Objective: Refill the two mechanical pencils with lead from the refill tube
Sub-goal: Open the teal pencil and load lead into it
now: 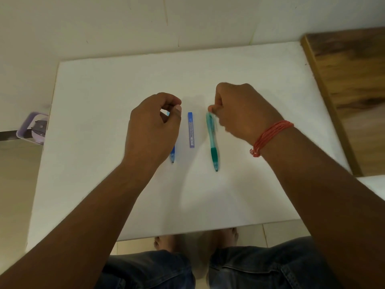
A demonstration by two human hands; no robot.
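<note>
A blue refill tube [191, 130] lies lengthwise in the middle of the white table [104, 101]. To its right is a green mechanical pencil [213, 142], tip pointing towards me; my right hand [239, 115] pinches its far end and the pencil looks blurred. To the tube's left a blue mechanical pencil [172, 156] lies mostly hidden under my left hand [154, 126]. That hand's fingers curl above the pencil's far end; whether they touch it I cannot tell.
A wooden surface [350, 84] borders the table on the right. A small lilac container [33, 128] sits off the table's left edge. A wall stands behind. My knees and feet show below the near edge.
</note>
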